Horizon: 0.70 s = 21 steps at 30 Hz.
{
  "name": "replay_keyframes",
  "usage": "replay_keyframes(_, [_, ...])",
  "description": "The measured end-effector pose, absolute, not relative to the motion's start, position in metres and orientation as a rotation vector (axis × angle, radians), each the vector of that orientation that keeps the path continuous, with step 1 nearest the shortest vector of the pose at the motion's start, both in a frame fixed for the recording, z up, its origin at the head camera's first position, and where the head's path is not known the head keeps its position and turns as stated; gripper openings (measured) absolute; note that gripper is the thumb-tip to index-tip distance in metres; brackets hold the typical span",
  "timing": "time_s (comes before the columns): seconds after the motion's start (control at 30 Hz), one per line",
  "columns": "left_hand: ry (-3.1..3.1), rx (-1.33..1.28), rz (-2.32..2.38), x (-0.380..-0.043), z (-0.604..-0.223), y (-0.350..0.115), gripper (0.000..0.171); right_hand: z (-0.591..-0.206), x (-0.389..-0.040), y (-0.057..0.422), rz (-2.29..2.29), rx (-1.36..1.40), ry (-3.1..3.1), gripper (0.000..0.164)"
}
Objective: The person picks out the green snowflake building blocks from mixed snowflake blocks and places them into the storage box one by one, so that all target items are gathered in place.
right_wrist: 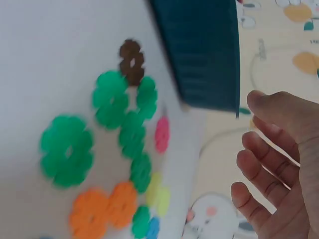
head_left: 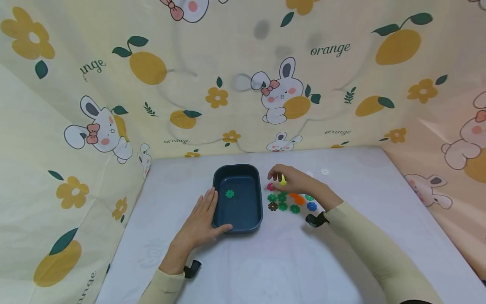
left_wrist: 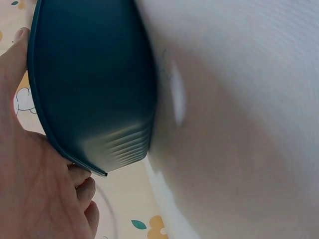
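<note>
A dark blue rectangular bin (head_left: 243,226) stands on the table with one green snowflake-shaped plastic disc (head_left: 229,194) inside. My left hand (head_left: 199,221) lies along its left side, fingers straight and thumb at the near edge. To the right of the bin, my right hand (head_left: 294,179) hovers over several loose discs, its fingers loosely bent. The right wrist view shows nothing between the fingers of that hand (right_wrist: 284,159). Below it are green discs (right_wrist: 67,150), orange discs (right_wrist: 89,214), a brown disc (right_wrist: 131,62), a pink disc (right_wrist: 162,134) and yellow discs (right_wrist: 158,195).
A blue disc (head_left: 311,206) lies at the near right of the pile. Farther back is a white disc (head_left: 324,172). A pale cloth covers the table (head_left: 258,270), and a printed curtain (head_left: 228,55) with rabbits and oranges hangs behind and at both sides.
</note>
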<state>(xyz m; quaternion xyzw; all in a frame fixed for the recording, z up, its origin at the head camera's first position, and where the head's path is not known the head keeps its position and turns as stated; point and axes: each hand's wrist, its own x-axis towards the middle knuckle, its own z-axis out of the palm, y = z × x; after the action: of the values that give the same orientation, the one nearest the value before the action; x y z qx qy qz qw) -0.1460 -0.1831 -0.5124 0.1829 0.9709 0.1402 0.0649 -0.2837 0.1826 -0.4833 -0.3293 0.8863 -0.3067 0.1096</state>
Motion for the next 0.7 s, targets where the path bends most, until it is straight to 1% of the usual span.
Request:
replay_keyframes(0.1, [2.925, 0.556, 0.431, -0.146, -0.513, -0.183, 0.124, -0.485, -0.278, 0.198, -0.906, -0.876, 2.621, 0.033])
replay_keyframes(0.37, [2.931, 0.584, 0.431, -0.148, -0.515, -0.185, 0.125, -0.491, -0.267, 0.239, -0.940, -0.814, 2.683, 0.035])
replay_keyframes(0.7, [2.946, 0.599, 0.447, -0.147, -0.516, -0.185, 0.125, -0.499, -0.252, 0.285, -0.896, -0.716, 2.801, 0.029])
